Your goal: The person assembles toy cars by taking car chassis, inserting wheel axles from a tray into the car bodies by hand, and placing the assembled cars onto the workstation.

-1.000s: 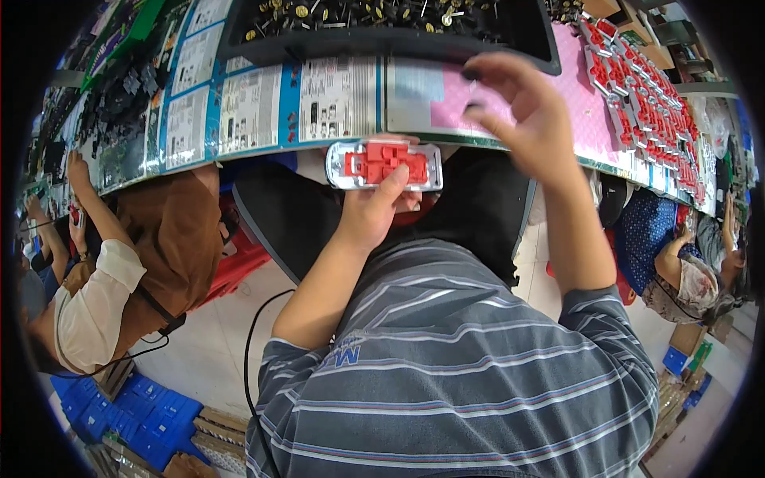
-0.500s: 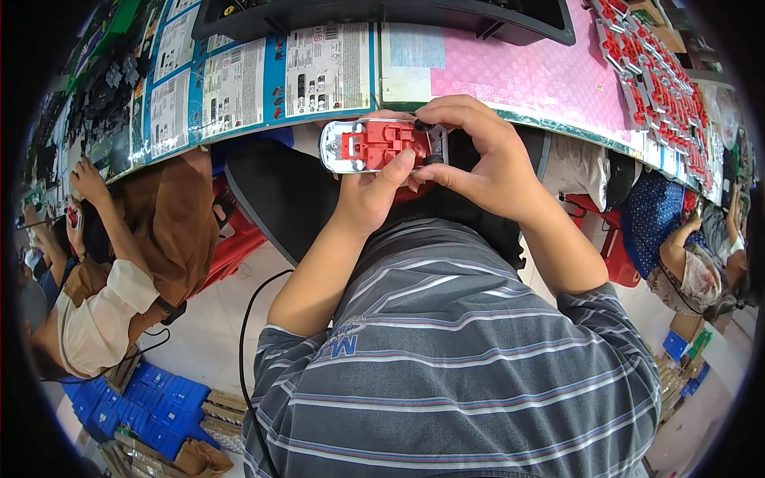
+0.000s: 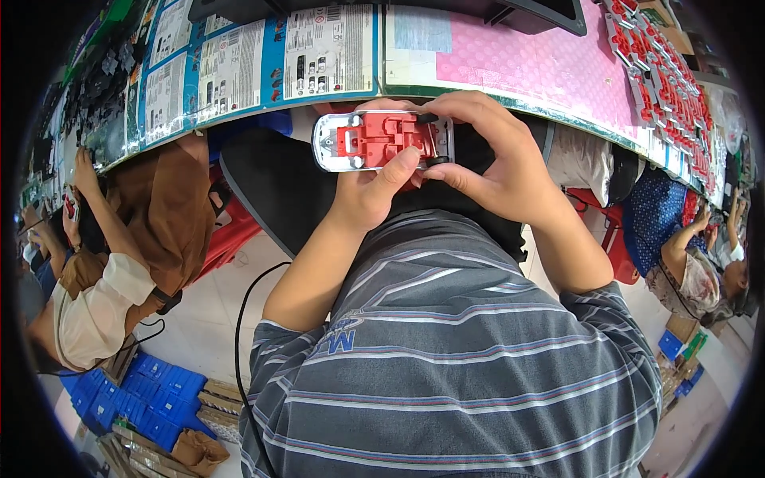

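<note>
Blue lettering (image 3: 341, 342) marks the striped shirt (image 3: 470, 374). Just beyond, the left hand (image 3: 370, 187) grips an upturned toy car (image 3: 382, 137), partly hidden behind it; the right hand (image 3: 506, 171) pinches its black wheels (image 3: 437, 160). Farther, printed sheets (image 3: 231, 72) carry illegibly small print; the black tray (image 3: 534, 14) is cut off.

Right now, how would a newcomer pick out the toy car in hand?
Start at the table's pink surface and drop below its near edge, above the striped shirt. Between the left hand and right hand is the toy car, pale-rimmed and red inside, black wheels toward its right end. Unlike the red parts in rows at far right, it is held in both hands.
</note>
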A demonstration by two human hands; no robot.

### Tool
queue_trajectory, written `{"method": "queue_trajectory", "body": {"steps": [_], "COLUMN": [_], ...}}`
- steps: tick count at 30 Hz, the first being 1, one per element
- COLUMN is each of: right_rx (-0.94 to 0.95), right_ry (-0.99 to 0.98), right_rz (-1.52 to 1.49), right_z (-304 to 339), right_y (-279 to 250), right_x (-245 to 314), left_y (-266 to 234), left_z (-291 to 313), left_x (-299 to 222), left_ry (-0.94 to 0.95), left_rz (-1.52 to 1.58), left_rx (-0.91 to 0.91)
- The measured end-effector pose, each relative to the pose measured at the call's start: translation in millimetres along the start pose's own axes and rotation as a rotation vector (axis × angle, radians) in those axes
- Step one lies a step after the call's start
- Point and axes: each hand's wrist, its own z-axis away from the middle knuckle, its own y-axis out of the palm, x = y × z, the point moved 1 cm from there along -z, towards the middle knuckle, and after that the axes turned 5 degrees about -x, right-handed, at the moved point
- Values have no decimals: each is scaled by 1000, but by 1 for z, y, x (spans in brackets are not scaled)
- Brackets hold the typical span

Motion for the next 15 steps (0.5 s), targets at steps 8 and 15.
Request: {"method": "queue_trajectory", "body": {"steps": [8,15], "right_rx": [-65,-65], "right_ry": [-52,-68], "right_rz": [35,69], "right_z": [-1,-1], "right_y": [-3,-1], "right_x": [4,3], "left_y": [2,4], "left_z": [1,0], "left_x": [0,4], "left_ry": [-40,-11], "left_rz": [22,-25], "left_rx": [13,42]}}
